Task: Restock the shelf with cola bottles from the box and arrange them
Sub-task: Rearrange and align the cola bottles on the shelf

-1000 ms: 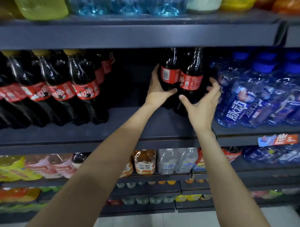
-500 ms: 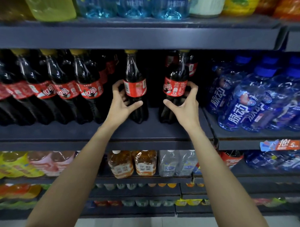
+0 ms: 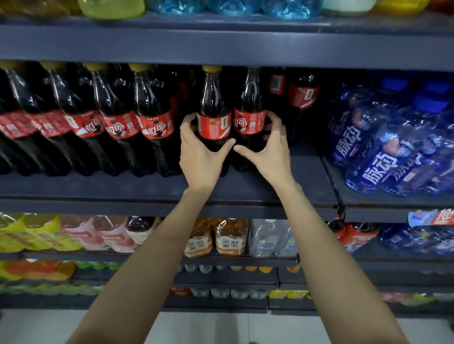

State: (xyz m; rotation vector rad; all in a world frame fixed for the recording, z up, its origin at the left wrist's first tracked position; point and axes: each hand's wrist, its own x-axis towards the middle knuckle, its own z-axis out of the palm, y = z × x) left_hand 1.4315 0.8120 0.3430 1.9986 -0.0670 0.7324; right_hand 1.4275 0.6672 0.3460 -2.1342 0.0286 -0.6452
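Observation:
Two upright cola bottles with red labels stand side by side on the dark middle shelf (image 3: 245, 195). My left hand (image 3: 199, 155) grips the left cola bottle (image 3: 214, 112) low on its body, fingers curled round its far side. My right hand (image 3: 269, 152) grips the right cola bottle (image 3: 250, 108) the same way. The two thumbs nearly meet in front. A row of several cola bottles (image 3: 114, 121) fills the shelf to the left. More cola bottles (image 3: 302, 97) stand farther back on the right. The box is out of view.
Blue drink bottles (image 3: 391, 152) crowd the shelf section to the right. The upper shelf edge (image 3: 225, 45) hangs just above the bottle caps. Lower shelves hold tea, water and yellow and pink packs (image 3: 228, 238). Pale floor (image 3: 205, 330) lies below.
Both hands have drawn the two bottles together, the left one moving right, until they stand touching. A second ago both hands were farther back on the shelf at the right.

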